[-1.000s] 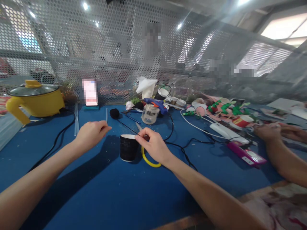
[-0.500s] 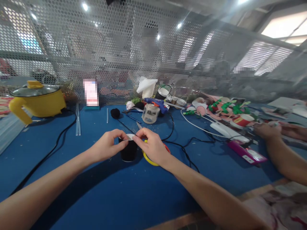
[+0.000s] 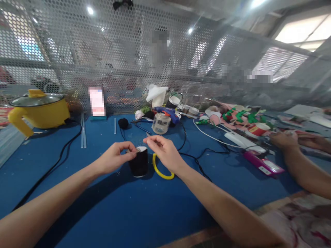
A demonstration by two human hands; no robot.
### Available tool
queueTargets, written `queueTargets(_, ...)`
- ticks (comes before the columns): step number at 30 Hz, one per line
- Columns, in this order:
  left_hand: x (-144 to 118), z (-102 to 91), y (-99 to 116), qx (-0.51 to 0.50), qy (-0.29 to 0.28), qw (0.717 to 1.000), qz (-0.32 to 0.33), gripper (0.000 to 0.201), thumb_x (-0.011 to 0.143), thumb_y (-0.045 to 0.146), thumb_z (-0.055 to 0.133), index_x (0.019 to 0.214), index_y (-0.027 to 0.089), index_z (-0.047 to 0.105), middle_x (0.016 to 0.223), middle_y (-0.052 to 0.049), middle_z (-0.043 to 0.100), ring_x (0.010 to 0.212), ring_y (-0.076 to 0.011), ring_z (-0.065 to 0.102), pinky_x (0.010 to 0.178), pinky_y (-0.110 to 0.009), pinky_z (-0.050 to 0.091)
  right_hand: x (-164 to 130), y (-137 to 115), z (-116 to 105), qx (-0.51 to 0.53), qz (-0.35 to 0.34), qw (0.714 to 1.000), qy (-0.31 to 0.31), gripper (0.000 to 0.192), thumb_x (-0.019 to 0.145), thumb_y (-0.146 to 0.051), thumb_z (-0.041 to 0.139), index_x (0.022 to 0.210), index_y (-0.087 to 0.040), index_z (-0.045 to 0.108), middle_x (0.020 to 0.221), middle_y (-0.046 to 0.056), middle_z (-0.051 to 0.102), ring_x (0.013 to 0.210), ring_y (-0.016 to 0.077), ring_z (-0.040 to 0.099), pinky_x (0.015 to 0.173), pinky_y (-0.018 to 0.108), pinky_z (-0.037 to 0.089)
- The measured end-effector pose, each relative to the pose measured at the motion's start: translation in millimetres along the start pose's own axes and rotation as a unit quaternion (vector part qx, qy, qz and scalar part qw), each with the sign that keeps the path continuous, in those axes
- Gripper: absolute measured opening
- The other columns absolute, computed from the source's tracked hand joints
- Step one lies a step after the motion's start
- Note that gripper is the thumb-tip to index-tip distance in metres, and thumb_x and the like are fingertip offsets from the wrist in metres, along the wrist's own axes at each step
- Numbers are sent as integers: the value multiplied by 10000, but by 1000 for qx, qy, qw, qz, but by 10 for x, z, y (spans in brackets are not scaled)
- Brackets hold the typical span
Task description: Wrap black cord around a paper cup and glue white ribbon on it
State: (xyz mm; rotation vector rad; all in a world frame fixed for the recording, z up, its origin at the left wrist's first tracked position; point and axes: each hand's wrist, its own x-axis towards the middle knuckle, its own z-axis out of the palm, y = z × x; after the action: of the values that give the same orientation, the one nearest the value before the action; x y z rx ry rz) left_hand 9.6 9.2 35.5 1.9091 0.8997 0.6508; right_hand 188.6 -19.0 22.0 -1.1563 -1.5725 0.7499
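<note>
1. The left hand (image 3: pixel 113 159) is curled, its fingertips pinched at the rim of the black cup (image 3: pixel 139 161).
2. The right hand (image 3: pixel 163 151) hovers just above and beside the cup, fingers loosely pinched together; whether it holds a thread I cannot tell.
3. The cup stands upright on the blue counter (image 3: pixel 129 206), against a yellow ring (image 3: pixel 159 170).
4. A clear jar (image 3: pixel 160 123) stands farther back.

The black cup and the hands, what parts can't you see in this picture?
Head view, the only one:
- Black cup: its inside is too small and dark to make out; the left hand covers part of the rim.
- Right hand: whether its fingertips pinch a thread is too fine to tell.
- Yellow ring: the right hand hides part of it.
- Phone screen: blurred.
</note>
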Motion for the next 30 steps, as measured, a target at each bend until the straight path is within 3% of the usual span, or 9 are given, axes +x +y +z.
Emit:
queueTargets(4, 2, 1, -36, -88, 7, 995, -39, 153, 687, 309, 562, 684, 157, 549, 704, -2, 571, 708, -146, 511, 714, -282, 383, 105, -42, -244, -51, -36, 994, 92, 222, 775, -358, 513, 797, -149, 583, 801, 72, 660, 733, 170, 608, 690, 298, 468)
queueTargets(7, 13, -12, -86, -114, 13, 993, -34, 152, 686, 309, 580, 692, 159, 557, 735, -4, 580, 735, -146, 516, 742, -286, 376, 299, -51, -556, -145, -69, 965, 209, 189, 752, -347, 536, 747, -159, 561, 748, 59, 649, 686, 173, 599, 690, 315, 463)
queueTargets(9, 26, -23, -125, -121, 18, 992, -24, 153, 689, 312, 586, 676, 163, 557, 771, -12, 591, 776, -154, 522, 777, -297, 371, 474, -17, -761, -185, -30, 948, 258, 175, 743, -333, 551, 717, -161, 540, 756, 67, 637, 749, 193, 596, 735, 331, 451)
queueTargets(10, 32, -28, -143, -123, 20, 992, -19, 154, 691, 314, 588, 669, 164, 557, 791, -17, 597, 802, -161, 525, 798, -305, 367, 565, 13, -846, -193, 22, 944, 265, 177, 743, -332, 562, 696, -165, 527, 765, 67, 629, 811, 204, 588, 767, 334, 440)
queueTargets(11, 38, -34, -158, -124, 21, 992, -15, 155, 693, 314, 590, 662, 166, 557, 809, -22, 602, 828, -168, 527, 818, -314, 361, 653, 48, -912, -179, 94, 947, 249, 202, 746, -339, 567, 648, -173, 504, 728, 56, 618, 839, 207, 582, 776, 328, 439)
queueTargets(15, 48, -53, -190, -110, 18, 994, 4, 145, 702, 307, 591, 664, 170, 565, 857, -42, 615, 902, -194, 524, 856, -340, 351, 926, 188, -977, -122, 207, 959, 147, 363, 770, -403, 546, 509, -163, 466, 469, 18, 525, 553, 173, 592, 560, 309, 499)
queueTargets(20, 38, -75, -182, -90, 5, 996, 27, 143, 719, 310, 571, 681, 171, 571, 870, -49, 612, 908, -198, 528, 850, -346, 363, 1053, 248, -847, -53, 280, 956, 71, 206, 822, -245, 527, 672, -106, 559, 535, 29, 580, 455, 100, 550, 473, 250, 494)
queueTargets(25, 36, -91, -179, -73, 1, 997, 32, 152, 720, 311, 564, 675, 167, 561, 884, -55, 608, 912, -201, 530, 859, -353, 364, 1018, 314, -744, -43, 259, 959, 108, 185, 843, -256, 500, 921, -99, 561, 826, 50, 604, 650, 119, 583, 572, 272, 496)
queueTargets(30, 30, -83, -191, -76, 9, 997, 22, 156, 717, 318, 569, 678, 168, 555, 887, -54, 607, 931, -206, 522, 868, -345, 360, 960, 324, -683, -28, 151, 973, 171, 159, 748, -226, 556, 626, -152, 488, 459, -45, 476, 364, 69, 434, 363, 187, 365)
